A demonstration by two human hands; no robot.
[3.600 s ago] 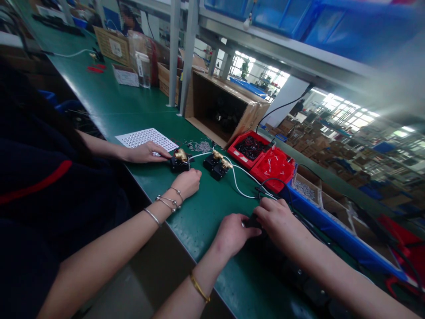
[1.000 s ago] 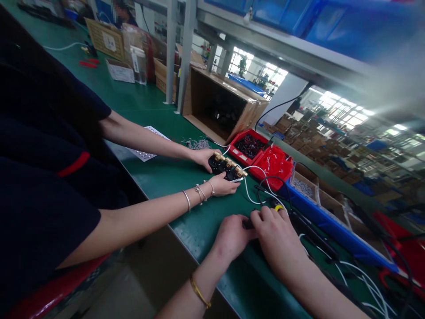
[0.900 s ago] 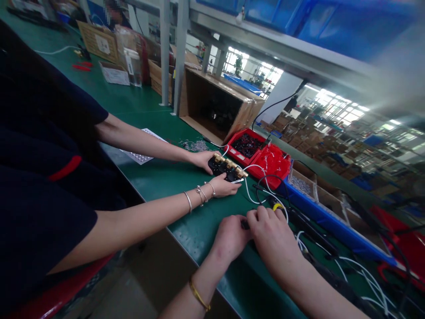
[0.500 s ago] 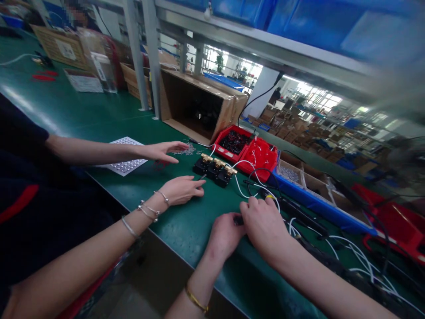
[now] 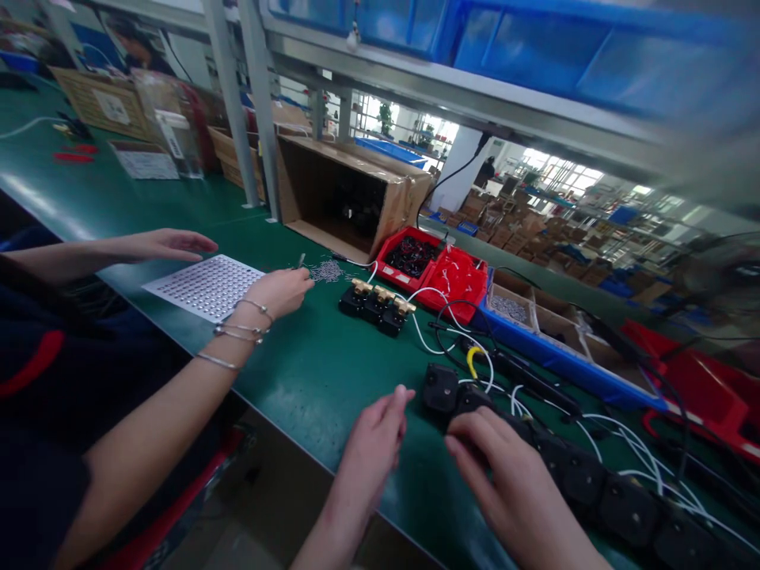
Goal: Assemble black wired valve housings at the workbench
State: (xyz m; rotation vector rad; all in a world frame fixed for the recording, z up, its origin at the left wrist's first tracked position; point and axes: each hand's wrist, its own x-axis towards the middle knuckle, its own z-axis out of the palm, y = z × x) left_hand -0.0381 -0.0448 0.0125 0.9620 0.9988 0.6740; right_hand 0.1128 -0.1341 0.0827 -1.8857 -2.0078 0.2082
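My left hand (image 5: 377,435) is over the green bench near its front edge, thumb pressed against the fingers; whatever may be between them is hidden. To its right my right hand (image 5: 504,471) has curved fingers with a gap at the thumb, and nothing shows in it. It is beside a row of black box-shaped units (image 5: 585,479). At the near end of that row stands a black block (image 5: 440,386), just beyond my fingertips. Farther left are three joined black units with brass fittings (image 5: 380,305), apart from both hands.
At left, a co-worker's hand (image 5: 282,291) holds a small thin tool by a perforated white plate (image 5: 205,285) and a pile of small metal parts (image 5: 329,271). Behind are red bins (image 5: 454,281), a cardboard box (image 5: 332,237), a blue divided tray (image 5: 528,340) and white cables (image 5: 650,455).
My hands, earlier together around a small dark piece, have moved apart. The black block at the row's end is now visible. The co-worker's hands have moved left towards the perforated plate.
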